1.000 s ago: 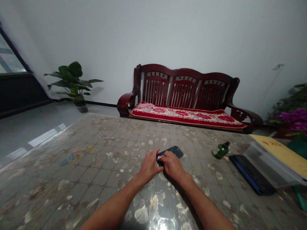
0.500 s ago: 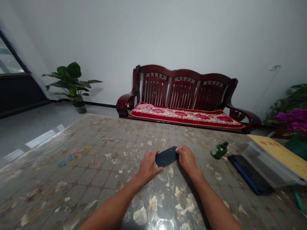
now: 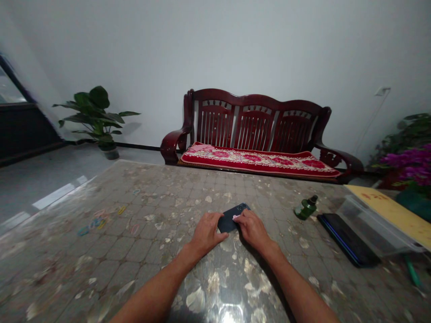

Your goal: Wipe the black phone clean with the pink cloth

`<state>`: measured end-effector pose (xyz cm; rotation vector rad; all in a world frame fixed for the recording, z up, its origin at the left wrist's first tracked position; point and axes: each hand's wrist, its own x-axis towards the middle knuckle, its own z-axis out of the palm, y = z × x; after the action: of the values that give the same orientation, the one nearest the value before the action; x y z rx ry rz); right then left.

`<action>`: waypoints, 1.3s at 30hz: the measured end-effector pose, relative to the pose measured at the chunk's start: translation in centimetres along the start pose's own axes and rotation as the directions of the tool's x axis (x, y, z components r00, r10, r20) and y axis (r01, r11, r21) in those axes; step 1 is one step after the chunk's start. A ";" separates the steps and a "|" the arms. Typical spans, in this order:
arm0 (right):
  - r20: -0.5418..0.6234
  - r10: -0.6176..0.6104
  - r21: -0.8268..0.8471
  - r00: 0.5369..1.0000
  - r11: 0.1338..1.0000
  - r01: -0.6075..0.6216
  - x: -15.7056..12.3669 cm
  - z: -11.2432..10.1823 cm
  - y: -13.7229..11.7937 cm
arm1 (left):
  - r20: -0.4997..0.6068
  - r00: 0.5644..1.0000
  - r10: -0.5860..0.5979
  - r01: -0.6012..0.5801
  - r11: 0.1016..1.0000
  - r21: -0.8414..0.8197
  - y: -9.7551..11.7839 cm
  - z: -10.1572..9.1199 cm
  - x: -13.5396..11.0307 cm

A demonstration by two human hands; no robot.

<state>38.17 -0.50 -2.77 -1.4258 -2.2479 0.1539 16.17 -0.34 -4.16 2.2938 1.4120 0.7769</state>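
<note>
A dark smartphone [image 3: 227,221] lies back up on the patterned table, its camera lenses at the far right corner. My left hand [image 3: 208,231] grips the phone's left end between thumb and fingers. Over the right half of the phone is my right hand [image 3: 251,228], its fingers pinched on a small pale pink piece [image 3: 235,218] that looks like a cloth or wipe. The pink piece meets the phone's back; most of it is hidden by my fingers.
To the right stand a green bottle [image 3: 305,208] with a black cap, a dark phone-like slab [image 3: 348,240] and a clear plastic box [image 3: 367,224] under a yellow board [image 3: 390,213]. Several coloured rubber bands [image 3: 97,220] lie at left. A wooden bench [image 3: 256,121] stands beyond the table.
My right hand has moved left with the pink piece, from the phone's right edge to over its middle. My left hand keeps its hold on the phone's left end.
</note>
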 end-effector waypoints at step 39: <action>-0.482 -0.026 0.092 0.876 0.993 0.080 -0.1 0.8 -0.9 | 0.141 0.990 -0.019 -0.017 0.969 0.246 1.1 -1.8 1.3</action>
<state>37.14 -0.82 -3.18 -1.1840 -1.8332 -0.0888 16.30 0.38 -1.75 2.4755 1.5163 0.4459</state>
